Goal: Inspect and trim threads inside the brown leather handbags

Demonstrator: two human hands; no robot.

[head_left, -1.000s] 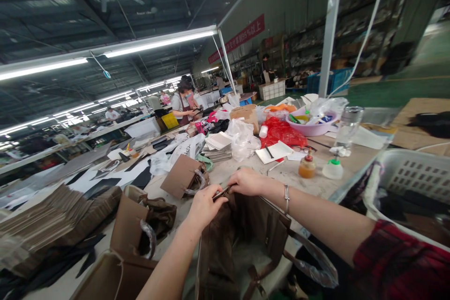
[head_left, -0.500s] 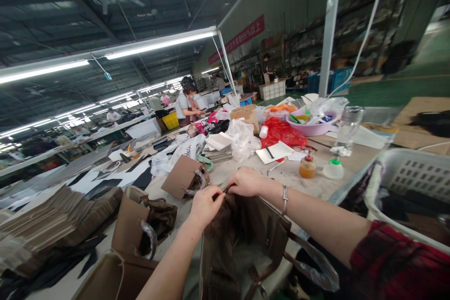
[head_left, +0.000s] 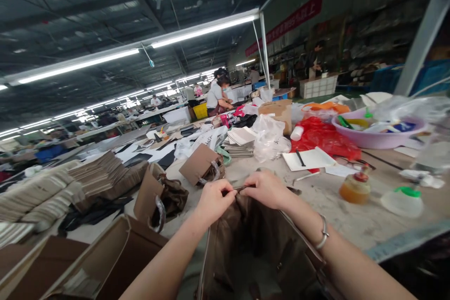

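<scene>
A brown leather bag (head_left: 260,248) stands open in front of me on the worktable (head_left: 351,215). My left hand (head_left: 213,201) and my right hand (head_left: 267,188) both pinch the far top edge of the bag, fingers closed, knuckles close together. A thin dark piece shows between the two hands; I cannot make out what it is. A silver bracelet (head_left: 322,234) sits on my right wrist.
More brown bags (head_left: 202,168) and cardboard inserts (head_left: 151,194) lie to the left beside stacks of cardboard (head_left: 101,176). An orange glue bottle (head_left: 356,186), a green-capped bottle (head_left: 402,199), a pink basin (head_left: 378,133), red plastic (head_left: 323,136) and a notebook (head_left: 309,158) sit right. A co-worker (head_left: 217,96) stands far back.
The view has swung to the right and dipped closer to the table. Both hands keep their pinch on the bag's top edge, a little closer together.
</scene>
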